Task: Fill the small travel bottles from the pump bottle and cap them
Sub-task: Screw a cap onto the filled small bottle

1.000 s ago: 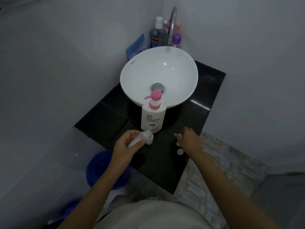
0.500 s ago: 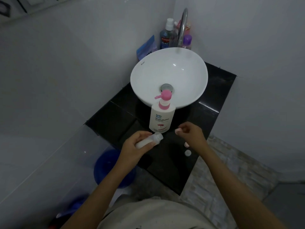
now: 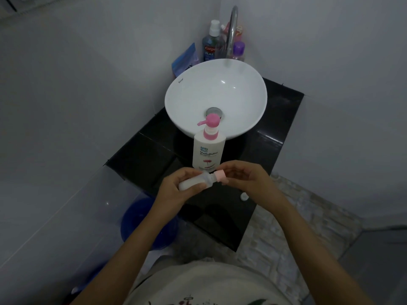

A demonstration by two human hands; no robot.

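Both forearms rise from 6 o'clock and converge at centre, left hand (image 3: 174, 188) curled in a closed grip with fingers pointing toward 2 o'clock, right hand (image 3: 246, 178) pinching thumb against fingertips toward 9 o'clock.

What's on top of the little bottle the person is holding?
A pink cap sits on the neck of the little bottle. The right hand pinches the cap; the left hand holds the bottle sideways. Fingers cover the rim, so how tight it is can't be seen.

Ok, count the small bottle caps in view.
2: a pink cap at the travel bottle's mouth, between the right hand's fingers; a white cap on the counter. Others may be hidden.
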